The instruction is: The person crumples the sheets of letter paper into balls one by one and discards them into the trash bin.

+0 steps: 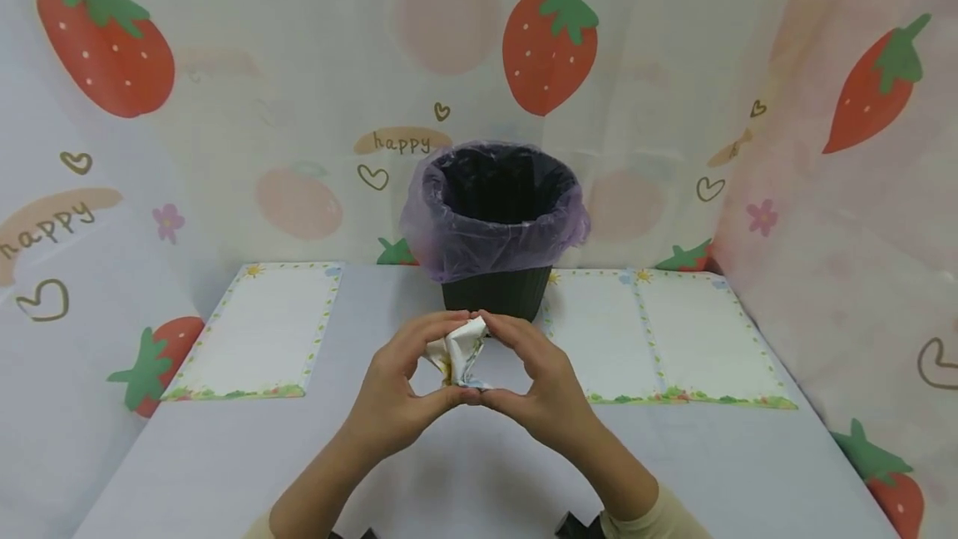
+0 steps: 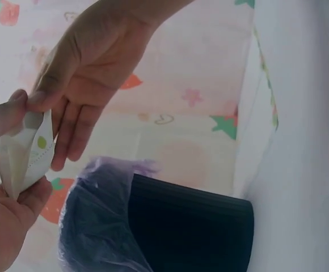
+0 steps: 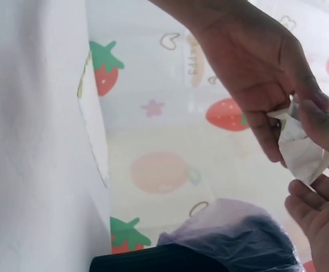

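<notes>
A crumpled sheet of paper (image 1: 466,349), white with bits of coloured print, is held up between both hands. My left hand (image 1: 385,393) pinches it between thumb and fingers from the left. From the right, my right hand (image 1: 550,389) grips it the same way, and the thumb tips meet near its lower edge. Folds in the paper (image 2: 31,150) show in the left wrist view, with a green printed spot. Its plain white side (image 3: 303,150) faces the right wrist view. Behind the hands stands a black bin (image 1: 494,294) lined with a purple plastic bag (image 1: 486,252).
On the white table (image 1: 479,481), a flat sheet with a printed border (image 1: 254,331) lies left of the bin. Two similar sheets, a nearer one (image 1: 602,339) and a farther one (image 1: 703,335), lie on the right. A strawberry-print curtain (image 1: 322,65) encloses the back and sides.
</notes>
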Demonstrator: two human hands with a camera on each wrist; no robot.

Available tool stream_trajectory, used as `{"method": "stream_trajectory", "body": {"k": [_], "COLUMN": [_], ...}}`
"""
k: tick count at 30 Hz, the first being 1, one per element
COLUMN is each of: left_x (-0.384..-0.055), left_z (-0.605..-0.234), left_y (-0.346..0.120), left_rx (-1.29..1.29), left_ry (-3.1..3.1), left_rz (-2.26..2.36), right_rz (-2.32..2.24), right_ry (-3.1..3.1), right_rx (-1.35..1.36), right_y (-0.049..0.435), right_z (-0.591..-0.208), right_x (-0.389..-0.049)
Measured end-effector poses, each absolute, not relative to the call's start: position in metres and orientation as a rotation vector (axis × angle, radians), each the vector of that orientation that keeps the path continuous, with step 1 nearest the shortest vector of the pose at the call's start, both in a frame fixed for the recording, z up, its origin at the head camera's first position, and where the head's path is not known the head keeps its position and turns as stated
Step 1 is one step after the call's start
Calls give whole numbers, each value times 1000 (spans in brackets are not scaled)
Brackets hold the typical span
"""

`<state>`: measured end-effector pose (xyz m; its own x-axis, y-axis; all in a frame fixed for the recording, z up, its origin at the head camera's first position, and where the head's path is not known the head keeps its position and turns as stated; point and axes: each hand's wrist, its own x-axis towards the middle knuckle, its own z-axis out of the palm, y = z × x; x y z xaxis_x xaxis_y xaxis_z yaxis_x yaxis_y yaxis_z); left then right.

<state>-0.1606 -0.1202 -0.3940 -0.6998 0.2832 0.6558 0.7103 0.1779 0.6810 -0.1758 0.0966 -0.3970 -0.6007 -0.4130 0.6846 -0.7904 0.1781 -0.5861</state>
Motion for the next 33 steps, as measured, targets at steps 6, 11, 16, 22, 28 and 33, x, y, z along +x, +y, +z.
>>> {"method": "stream_trajectory", "body": {"k": [6, 11, 16, 22, 28, 33], "left_x": [-159, -157, -156, -155, -154, -156], "left_z": [-397, -400, -402, -403, -400, -396], "left_y": [-116, -112, -108, -107, -109, -112], "left_rx": [-968, -925, -894, -887, -857, -870], "left_ry": [-1962, -1899, -1861, -1836, -1890, -2002], "left_rz": [-1608, -1605, -1642, -1717, -1879, -1764], "right_rz": [1551, 1502, 1434, 1341, 1306, 1263], "right_ry": [-1954, -1994, -2043, -2072, -2096, -2048], "right_rx": [1225, 1229, 1209, 1177, 1135, 1093], "right_y": [91, 91, 93, 94, 93, 95], "right_z": [-397, -395, -394, -393, -394, -395], "right_x": [-174, -170, -170, -170, -170, -172]}}
